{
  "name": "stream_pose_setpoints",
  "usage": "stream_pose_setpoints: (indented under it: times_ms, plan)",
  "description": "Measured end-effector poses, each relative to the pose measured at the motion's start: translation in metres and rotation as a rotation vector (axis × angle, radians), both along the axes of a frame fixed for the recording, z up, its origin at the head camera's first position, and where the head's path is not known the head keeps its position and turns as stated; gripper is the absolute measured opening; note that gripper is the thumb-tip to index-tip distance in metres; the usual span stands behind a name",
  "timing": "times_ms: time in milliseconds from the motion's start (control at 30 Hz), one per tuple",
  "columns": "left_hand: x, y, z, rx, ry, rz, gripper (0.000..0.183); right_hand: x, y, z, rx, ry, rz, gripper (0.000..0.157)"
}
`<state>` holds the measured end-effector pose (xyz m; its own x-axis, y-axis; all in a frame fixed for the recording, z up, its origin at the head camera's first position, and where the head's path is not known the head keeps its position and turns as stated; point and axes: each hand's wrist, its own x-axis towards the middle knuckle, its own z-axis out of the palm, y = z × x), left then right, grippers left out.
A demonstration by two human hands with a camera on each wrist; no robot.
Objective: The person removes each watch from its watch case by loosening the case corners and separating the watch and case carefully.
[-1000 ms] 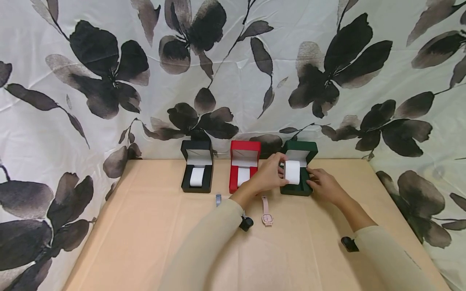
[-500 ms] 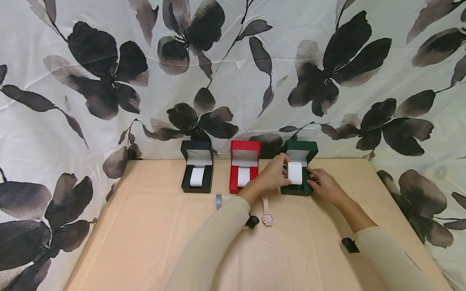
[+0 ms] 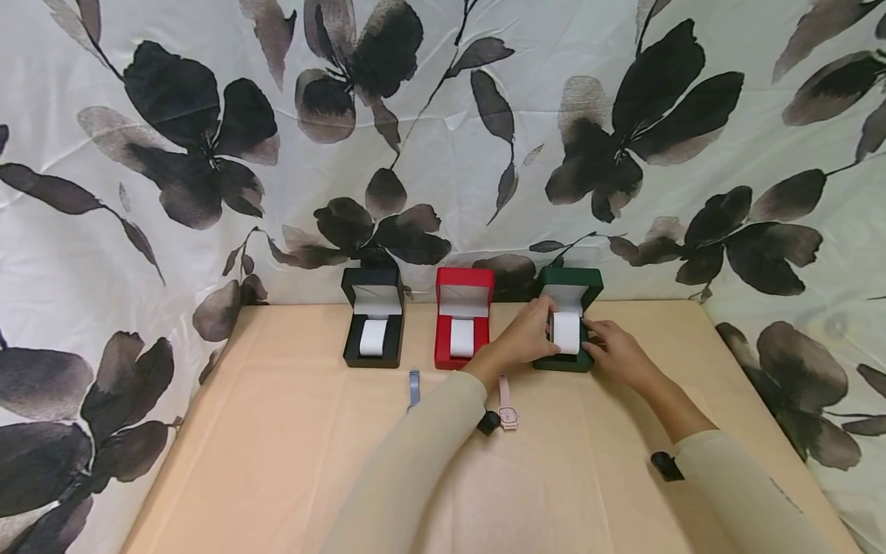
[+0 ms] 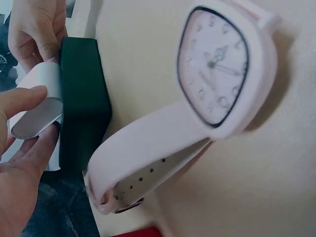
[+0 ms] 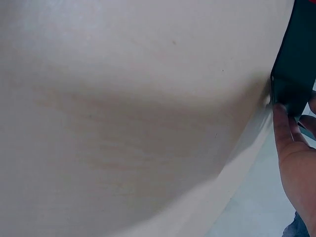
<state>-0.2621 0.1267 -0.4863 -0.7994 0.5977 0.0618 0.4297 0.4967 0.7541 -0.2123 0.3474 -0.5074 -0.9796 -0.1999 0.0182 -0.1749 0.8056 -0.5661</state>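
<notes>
A green watch box (image 3: 573,278) stands at the back of the table with its lid raised. My left hand (image 3: 524,337) pinches the white watch cushion (image 3: 567,333) between thumb and fingers. In the left wrist view the cushion (image 4: 37,117) sits partly within the box, its hollow end showing. My right hand (image 3: 619,355) holds the box's right side, fingertips (image 5: 281,116) against its green wall in the right wrist view. A pink watch (image 3: 508,415) lies on the table just in front of the green box, close to my left wrist.
A red watch box (image 3: 443,352) and a black watch box (image 3: 352,354) stand raised-lid to the left, each holding a white cushion. A blue-strapped watch (image 3: 414,385) lies partly behind my left sleeve. Floral cloth (image 3: 443,154) hangs behind the table (image 3: 277,446).
My left hand has moved right and slightly down with the white cushion, which now sits lower in the green box. My right hand has stayed at the box's side.
</notes>
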Motion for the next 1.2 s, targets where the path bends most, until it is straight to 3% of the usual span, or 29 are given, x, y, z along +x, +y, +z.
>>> stream_pose_setpoints:
  times_ms: [333,700,1200]
  plan:
    - [0.003,0.005,-0.002,-0.101,0.059,0.014,0.069,0.003,-0.001,0.002,-0.001,0.016,-0.004,0.052]
    - [0.005,0.008,-0.003,-0.181,0.116,-0.026,0.062,0.004,0.0,0.002,-0.005,0.007,-0.013,0.051]
    - [0.008,0.012,-0.006,-0.283,0.172,0.027,0.059,0.006,-0.004,0.0,-0.016,0.014,-0.015,0.051]
